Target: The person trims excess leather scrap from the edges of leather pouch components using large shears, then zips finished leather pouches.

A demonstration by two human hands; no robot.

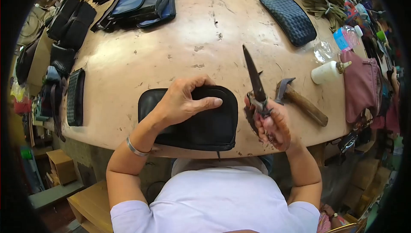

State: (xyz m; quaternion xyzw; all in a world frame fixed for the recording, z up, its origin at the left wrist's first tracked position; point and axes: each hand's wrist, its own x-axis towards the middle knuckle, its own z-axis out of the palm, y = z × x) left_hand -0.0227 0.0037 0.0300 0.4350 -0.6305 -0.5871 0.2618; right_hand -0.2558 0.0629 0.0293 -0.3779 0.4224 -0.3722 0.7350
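A black zip pouch (199, 128) lies at the near edge of the table in front of me. My left hand (182, 100) is closed on its far edge, with the thumb on top and the fingertips hidden behind the edge. To the right of the pouch, my right hand (278, 128) grips a pair of scissors (255, 77) by the handles. The blades point away from me and look nearly together. Just beyond that hand rests a hammer (306, 104) with a wooden handle.
A woven-pattern black pouch (289, 19) lies far right, near a plastic bottle (336, 42), a white glue bottle (327, 72) and a pink pouch (359, 87). Black bags (141, 2) are piled far left. Another woven pouch (76, 98) sits at the left edge.
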